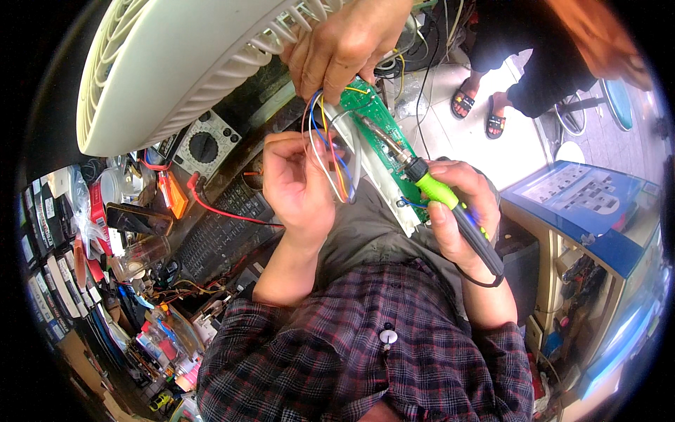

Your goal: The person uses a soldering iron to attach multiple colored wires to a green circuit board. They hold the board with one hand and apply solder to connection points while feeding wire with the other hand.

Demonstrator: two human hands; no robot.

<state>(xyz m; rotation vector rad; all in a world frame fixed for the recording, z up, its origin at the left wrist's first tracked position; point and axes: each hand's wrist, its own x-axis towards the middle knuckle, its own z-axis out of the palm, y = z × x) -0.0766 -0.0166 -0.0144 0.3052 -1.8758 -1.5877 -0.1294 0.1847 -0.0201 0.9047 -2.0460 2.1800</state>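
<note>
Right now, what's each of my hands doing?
Left hand: closed on the coloured wires.
Right hand: closed on the soldering iron, tip at the green circuit board.

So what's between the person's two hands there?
In the head view, a bundle of coloured wires and a green circuit board lie between the left hand and the right hand.
</note>
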